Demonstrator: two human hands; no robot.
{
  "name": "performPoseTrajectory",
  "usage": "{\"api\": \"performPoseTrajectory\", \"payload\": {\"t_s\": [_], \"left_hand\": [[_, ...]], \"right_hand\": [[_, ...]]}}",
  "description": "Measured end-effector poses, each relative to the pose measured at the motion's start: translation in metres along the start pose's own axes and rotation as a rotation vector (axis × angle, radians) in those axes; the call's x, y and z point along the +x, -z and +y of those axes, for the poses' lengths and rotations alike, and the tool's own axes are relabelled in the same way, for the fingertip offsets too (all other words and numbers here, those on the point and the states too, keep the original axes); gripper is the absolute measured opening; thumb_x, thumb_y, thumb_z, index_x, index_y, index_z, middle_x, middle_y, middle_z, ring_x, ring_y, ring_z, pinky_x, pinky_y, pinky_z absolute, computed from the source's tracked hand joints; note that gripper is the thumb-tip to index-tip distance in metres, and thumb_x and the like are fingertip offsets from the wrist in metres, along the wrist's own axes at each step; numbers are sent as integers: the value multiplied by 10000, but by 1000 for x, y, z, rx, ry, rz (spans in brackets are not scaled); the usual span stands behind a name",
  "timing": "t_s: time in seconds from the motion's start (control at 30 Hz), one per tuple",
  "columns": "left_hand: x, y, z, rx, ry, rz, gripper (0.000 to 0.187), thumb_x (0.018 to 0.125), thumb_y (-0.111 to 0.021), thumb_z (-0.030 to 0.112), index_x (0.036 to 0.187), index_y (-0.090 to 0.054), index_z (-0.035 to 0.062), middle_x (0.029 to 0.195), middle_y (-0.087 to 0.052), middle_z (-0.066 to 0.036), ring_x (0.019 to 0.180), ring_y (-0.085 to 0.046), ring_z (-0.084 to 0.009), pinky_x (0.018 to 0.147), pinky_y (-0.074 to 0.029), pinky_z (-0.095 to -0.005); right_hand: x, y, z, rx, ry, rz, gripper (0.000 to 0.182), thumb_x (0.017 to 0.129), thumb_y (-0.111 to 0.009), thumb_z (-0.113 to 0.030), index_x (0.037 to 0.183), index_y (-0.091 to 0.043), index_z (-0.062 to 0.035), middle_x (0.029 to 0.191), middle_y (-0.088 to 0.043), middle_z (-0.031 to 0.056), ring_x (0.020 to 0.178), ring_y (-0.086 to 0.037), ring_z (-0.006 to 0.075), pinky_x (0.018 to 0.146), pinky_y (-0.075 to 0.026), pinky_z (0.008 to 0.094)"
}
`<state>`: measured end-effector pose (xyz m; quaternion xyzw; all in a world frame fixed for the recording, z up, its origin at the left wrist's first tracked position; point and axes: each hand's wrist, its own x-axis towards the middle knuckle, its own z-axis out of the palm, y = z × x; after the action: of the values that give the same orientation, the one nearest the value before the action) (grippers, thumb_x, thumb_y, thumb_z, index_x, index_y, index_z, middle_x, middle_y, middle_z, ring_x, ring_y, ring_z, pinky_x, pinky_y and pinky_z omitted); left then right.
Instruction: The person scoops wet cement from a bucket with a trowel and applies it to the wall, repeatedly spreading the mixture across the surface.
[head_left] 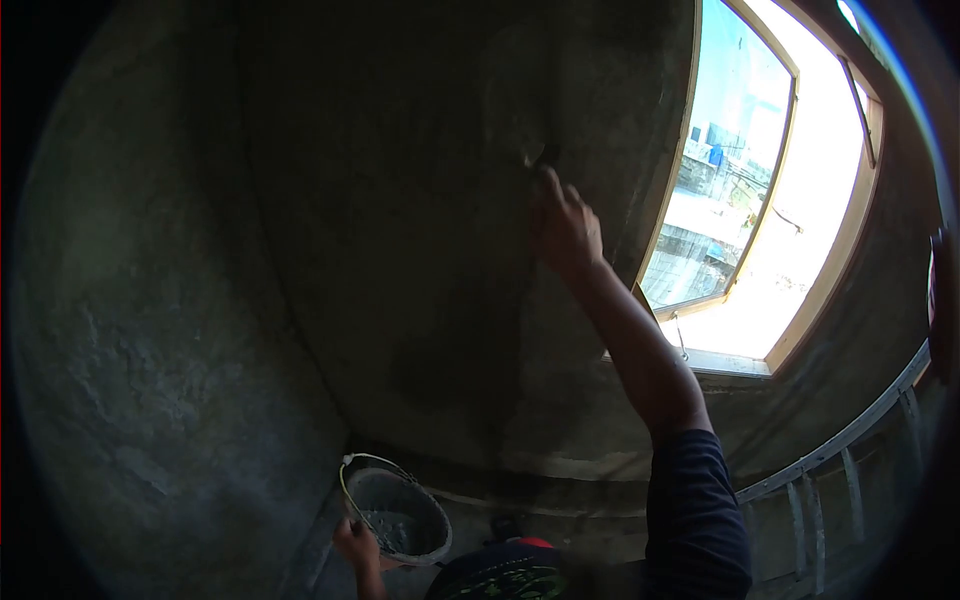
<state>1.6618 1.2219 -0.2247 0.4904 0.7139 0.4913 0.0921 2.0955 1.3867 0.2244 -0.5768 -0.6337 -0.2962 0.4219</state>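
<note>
My right hand (568, 225) is raised at the end of an outstretched arm, its fingers closed round a small trowel (545, 156). The trowel is against or very near the dark grey wall (420, 220); its blade is small and dim, with a pale glint at one edge. Low in the view, my left hand (357, 545) is closed at the near left side of a bucket (436, 535). Whether its fingers grip the rim or the wire handle (343, 483) is hard to make out. Wet grey mortar (395, 525) lies inside the bucket.
An open wood-framed window (775, 190) lets in bright light at the right. A metal ladder (815, 520) leans across the lower right. Another rough wall (150, 330) meets the dark one at a corner on the left.
</note>
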Motion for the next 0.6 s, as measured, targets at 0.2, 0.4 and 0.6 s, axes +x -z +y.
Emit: {"api": "performPoseTrajectory", "payload": {"t_s": [0.2, 0.4, 0.6], "left_hand": [[-5, 10, 9, 36, 90, -92, 161, 757, -585, 16, 710, -477, -93, 654, -551, -239, 579, -517, -322, 592, -386, -480], [-13, 20, 12, 15, 112, -101, 166, 765, -586, 12, 740, -478, -111, 681, -552, -262, 599, -492, -327, 610, -389, -478], [-18, 15, 5, 60, 41, -20, 163, 733, -592, 29, 686, -492, -91, 582, -520, -207, 515, -494, -295, 560, -371, -466]], "right_hand": [[114, 25, 3, -51, -101, -44, 559, 955, -555, -200, 1492, -458, -76, 1124, -665, 307, 1003, -689, 461, 850, -568, 517], [17, -16, -9, -53, -8, -403, 575, 932, -574, -192, 1483, -454, -79, 1090, -664, 289, 956, -706, 444, 827, -579, 525], [-26, -30, -7, -57, -99, -142, 661, 927, -595, -195, 1532, -350, -89, 1131, -610, 258, 868, -713, 433, 732, -594, 526]]}}
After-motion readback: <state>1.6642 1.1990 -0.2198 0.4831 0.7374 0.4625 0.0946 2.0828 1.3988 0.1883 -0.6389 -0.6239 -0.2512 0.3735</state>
